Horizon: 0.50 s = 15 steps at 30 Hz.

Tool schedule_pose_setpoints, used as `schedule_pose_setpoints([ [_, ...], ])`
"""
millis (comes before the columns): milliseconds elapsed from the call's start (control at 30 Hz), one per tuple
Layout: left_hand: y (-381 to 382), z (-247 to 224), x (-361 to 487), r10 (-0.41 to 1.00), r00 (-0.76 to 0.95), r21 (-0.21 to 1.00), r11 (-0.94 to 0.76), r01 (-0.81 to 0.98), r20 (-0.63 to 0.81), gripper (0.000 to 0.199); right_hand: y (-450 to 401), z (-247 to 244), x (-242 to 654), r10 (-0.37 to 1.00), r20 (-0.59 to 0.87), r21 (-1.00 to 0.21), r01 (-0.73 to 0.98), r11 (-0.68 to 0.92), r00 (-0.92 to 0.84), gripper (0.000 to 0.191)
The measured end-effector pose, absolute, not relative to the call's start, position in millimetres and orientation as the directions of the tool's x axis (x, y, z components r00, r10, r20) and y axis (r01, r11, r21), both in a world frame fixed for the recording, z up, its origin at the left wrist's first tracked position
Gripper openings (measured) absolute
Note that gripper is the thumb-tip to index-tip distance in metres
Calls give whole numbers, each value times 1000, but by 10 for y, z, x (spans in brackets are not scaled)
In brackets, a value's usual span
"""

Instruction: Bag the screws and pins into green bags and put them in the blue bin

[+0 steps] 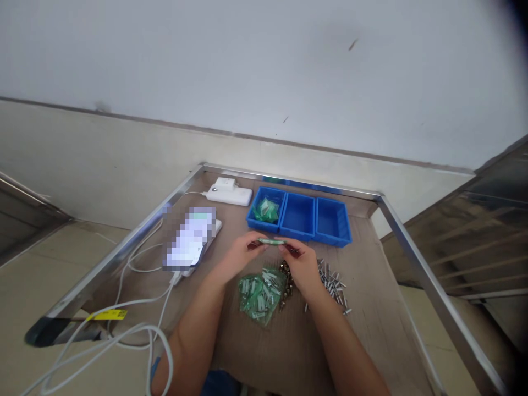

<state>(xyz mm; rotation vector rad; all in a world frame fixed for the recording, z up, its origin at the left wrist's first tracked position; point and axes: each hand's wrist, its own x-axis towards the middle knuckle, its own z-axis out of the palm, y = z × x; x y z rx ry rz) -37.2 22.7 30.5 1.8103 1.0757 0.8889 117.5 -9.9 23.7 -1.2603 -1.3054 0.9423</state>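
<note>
Between my two hands, in front of the blue bins, is a small green plastic packet (271,241) with something pale inside. My left hand (246,248) pinches its left end, and the fingers of my right hand (300,258) are closed on its right end. Below the hands lies a pile of green plastic bags (262,296) with silvery pieces showing through. Brass-coloured small parts (285,286) are heaped beside that pile, partly behind my right hand. To the right of my right wrist, loose silvery metal pins (333,286) are scattered on the brown board.
Three joined blue bins (297,235) stand at the back; the left one holds green packets (267,210). A white power bank (235,195) with a charger lies left of them. A phone (190,239) and white cables (136,300) are on the left. A metal rail (289,179) edges the board.
</note>
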Motion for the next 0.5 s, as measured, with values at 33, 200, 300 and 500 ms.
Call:
schedule_pose_setpoints([
  [33, 227, 310, -371, 908, 384, 895, -304, 328, 168, 12, -97, 231, 1180, 983, 156, -974, 181, 137, 98, 24],
  [200, 238, 331, -379, 898, 382, 867, -357, 349, 216, 11, -94, 225, 1186, 984, 124, -974, 207, 96, 127, 24],
  [300, 249, 322, -392, 903, 357, 856, -370, 361, 240, 10, -96, 243, 1182, 984, 92, -975, 215, 58, 153, 24],
  [500, 261, 289, -420, 893, 320, 820, -427, 382, 316, 14, -80, 227, 1169, 985, 68, -991, 128, 48, 157, 24],
])
